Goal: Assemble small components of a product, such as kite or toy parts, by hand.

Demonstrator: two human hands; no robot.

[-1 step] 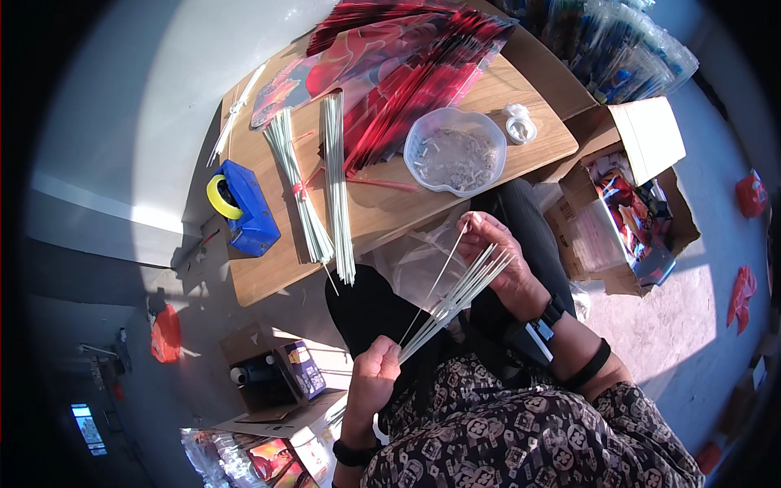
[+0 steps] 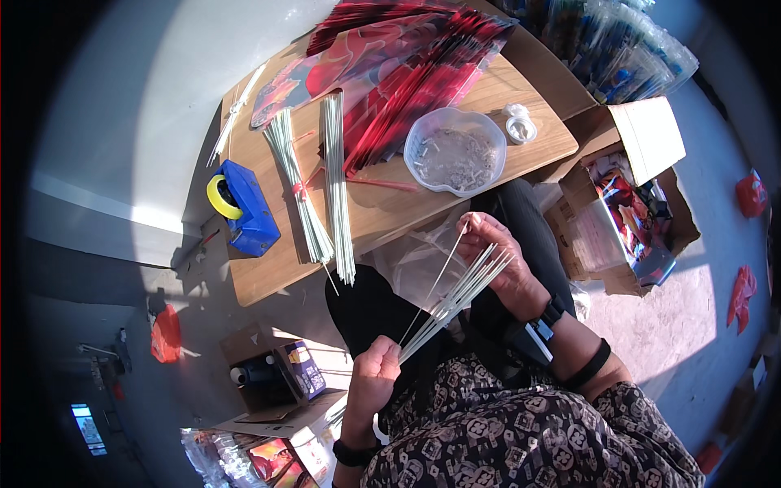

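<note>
Over my lap, my left hand is closed round the lower end of a bundle of thin pale sticks. One stick stands apart from the bundle, and my right hand pinches its upper tip between thumb and finger. The bundle's fanned upper ends lie against the right palm. On the table beyond, a stick bundle tied with a red band lies beside a second bundle. A single stick pokes out past the table's near edge. The left hand hides the lower ends of the held sticks.
A blue tape dispenser stands on the table's left, a plastic bowl of scraps and a small round container on its right. Red printed sheets fan across the back. Open cartons stand on the right, another box lower left.
</note>
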